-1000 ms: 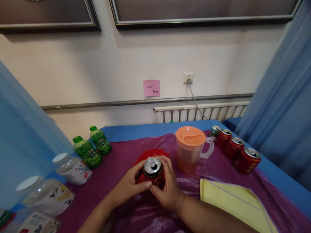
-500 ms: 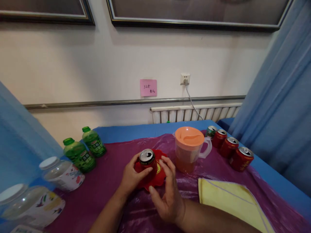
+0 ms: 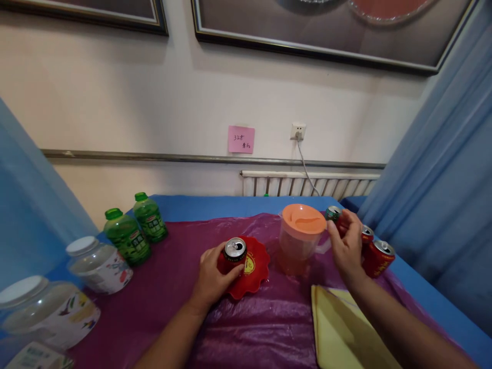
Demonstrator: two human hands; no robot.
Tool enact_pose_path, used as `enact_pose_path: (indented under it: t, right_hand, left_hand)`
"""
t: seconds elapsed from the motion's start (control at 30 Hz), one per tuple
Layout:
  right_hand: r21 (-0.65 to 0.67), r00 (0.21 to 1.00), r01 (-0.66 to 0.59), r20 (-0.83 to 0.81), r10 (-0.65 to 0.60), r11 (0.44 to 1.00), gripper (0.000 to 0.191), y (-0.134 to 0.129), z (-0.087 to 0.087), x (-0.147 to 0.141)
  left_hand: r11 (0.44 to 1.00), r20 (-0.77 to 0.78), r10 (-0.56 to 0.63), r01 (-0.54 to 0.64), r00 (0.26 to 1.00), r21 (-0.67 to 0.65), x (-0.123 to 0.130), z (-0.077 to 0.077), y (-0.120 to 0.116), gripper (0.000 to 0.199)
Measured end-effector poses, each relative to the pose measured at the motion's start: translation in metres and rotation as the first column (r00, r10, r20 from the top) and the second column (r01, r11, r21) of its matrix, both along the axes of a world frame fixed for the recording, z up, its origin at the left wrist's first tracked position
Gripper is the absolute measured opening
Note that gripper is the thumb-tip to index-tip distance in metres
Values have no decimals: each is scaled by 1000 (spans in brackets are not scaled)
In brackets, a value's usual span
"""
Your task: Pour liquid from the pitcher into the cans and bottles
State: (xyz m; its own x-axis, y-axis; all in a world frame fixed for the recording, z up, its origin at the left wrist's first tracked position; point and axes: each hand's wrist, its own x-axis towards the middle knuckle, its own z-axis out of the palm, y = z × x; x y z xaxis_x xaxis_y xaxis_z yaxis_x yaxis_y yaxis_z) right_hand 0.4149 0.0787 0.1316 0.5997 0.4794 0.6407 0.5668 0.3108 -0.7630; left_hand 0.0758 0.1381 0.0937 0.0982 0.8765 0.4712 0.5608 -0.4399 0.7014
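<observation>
My left hand (image 3: 214,274) is wrapped round a dark-red drink can (image 3: 235,252) with a black rim, which stands upright and opened on a red wavy-edged dish (image 3: 259,269). My right hand (image 3: 348,243) is raised between the pitcher and the row of cans, its thumb and fingers apart, with nothing visible in it. Close to its left is a clear plastic pitcher (image 3: 294,251) with an orange lid and amber liquid low inside. Behind and beyond this hand are a green can (image 3: 332,213) and red cans (image 3: 378,258), partly hidden by it.
A folded yellow cloth (image 3: 334,328) lies at the front right, under my right forearm. Along the left side stand two green bottles (image 3: 128,241) and two clear jars (image 3: 102,271) with white lids. Purple plastic sheeting (image 3: 161,307) covers the blue table.
My right hand has moved from beside the dish to the right, past the pitcher, toward the cans. My left hand has stayed on the drink can. The view has shifted slightly.
</observation>
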Motion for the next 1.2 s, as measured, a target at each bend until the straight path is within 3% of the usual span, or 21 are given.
enact_pose_path:
  t: [0.1,0.2,0.33,0.53,0.9,1.2]
  right_hand:
    - [-137,955,-160,-272,118,978,53,17,-16,22]
    - [-150,918,-290,-322,230,945,57,21,-25,21]
    - [-113,888,-336,-369,274,935,60,28,-22,10]
    - [-165,887,-391,-329,323,906,60,37,4,2]
    - [-387,892,-434,-56,449,813,56,44,65,-2]
    - [-503,839,-377,171,517,778,58,52,90,-20]
  left_hand:
    - [999,-55,-27,28,998,28,-1,-2,1,61]
    - [1000,-87,-18,20,996,18,-2,-3,1,61]
    - [1000,-136,-19,20,991,8,-4,-5,-1,61]
    - [997,-195,-64,72,979,32,-5,-6,-6,62]
    - [998,-242,-42,51,969,30,-4,4,-15,63]
    - [998,-222,-54,58,974,14,-4,1,-16,62]
